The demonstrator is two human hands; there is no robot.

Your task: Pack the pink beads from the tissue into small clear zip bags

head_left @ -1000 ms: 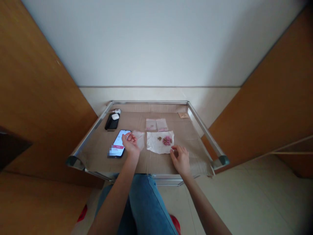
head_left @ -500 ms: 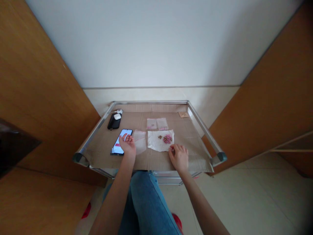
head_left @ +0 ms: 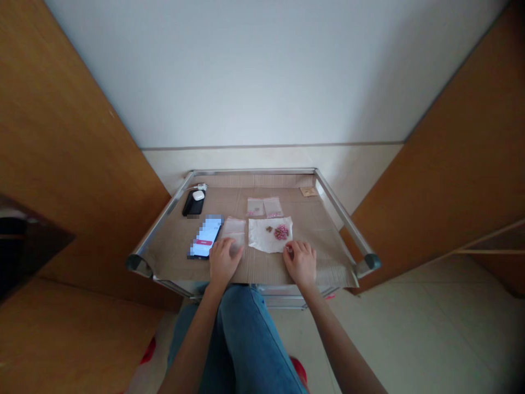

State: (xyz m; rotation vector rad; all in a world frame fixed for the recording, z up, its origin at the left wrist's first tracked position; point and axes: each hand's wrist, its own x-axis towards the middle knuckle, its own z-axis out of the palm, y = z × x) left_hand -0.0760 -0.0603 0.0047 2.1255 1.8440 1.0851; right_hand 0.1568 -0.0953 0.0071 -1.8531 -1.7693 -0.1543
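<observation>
Pink beads lie in a small heap on a creased white sheet of paper, with a few brownish pieces beside them. My right hand rests at the paper's lower right corner, thumb and forefinger curled together; what they pinch, if anything, is too small to make out. My left hand is palm down over the near end of clear plastic bags, its thumb apart from the fingers. Just left of it lies a phone with a lit screen.
Two small clear bags with pink bits lie behind the paper. A black object with a white earbud case sits at back left, a brown card at back right. Metal rails edge the cardboard-covered surface.
My left hand has moved right and down, off the phone to the clear bags, and turned palm down. My right hand has stayed at the paper's corner.
</observation>
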